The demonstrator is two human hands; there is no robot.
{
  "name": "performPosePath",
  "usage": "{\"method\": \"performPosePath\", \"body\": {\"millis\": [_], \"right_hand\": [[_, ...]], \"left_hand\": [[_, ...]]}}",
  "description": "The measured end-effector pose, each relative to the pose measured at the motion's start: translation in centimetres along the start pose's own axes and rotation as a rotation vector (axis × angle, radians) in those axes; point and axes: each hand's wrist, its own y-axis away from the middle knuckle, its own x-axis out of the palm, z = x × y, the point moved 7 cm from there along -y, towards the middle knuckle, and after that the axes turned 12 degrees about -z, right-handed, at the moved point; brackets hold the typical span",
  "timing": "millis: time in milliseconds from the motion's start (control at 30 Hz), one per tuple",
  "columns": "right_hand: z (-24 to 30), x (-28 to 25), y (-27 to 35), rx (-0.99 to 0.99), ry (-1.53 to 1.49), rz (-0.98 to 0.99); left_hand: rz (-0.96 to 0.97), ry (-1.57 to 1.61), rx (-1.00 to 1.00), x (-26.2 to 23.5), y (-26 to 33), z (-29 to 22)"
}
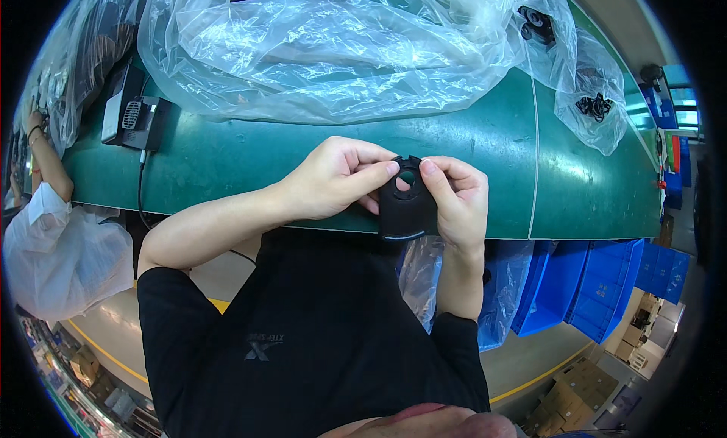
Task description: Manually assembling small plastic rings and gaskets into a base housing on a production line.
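Between my two hands is a black plastic part point(405, 211) with a round hole near its upper end and a pale line along its lower edge. My left hand point(344, 177) pinches its upper left side, thumb on the front. On the upper right side my right hand point(458, 199) grips it, with the thumb close to the notched top edge. The part is held up over the front edge of the green table point(303, 146). Fingers behind it are partly hidden.
Large clear plastic bags point(318, 52) with black parts inside spread across the table's far side. A small black and grey device point(144, 121) with a cable stands at left. Blue bins point(602, 290) sit below the table at right. A person in white point(64, 256) is at far left.
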Motion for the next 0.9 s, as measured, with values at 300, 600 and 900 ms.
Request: {"method": "performPosePath", "body": {"millis": [300, 600, 900], "right_hand": [[1.1, 0.4, 1.0, -0.099, -0.005, 0.025], [0.1, -1.3, 2.3, -0.032, -0.147, -0.020], [-2.4, -14.3, 11.6, -0.131, 0.081, 0.086]], "left_hand": [[-0.077, -0.013, 0.129, -0.4, 0.3, -0.8], [0.048, 0.022, 0.110, 0.4, 0.4, -0.7], [-0.079, -0.101, 0.068, -0.4, -0.6, -0.2]]}}
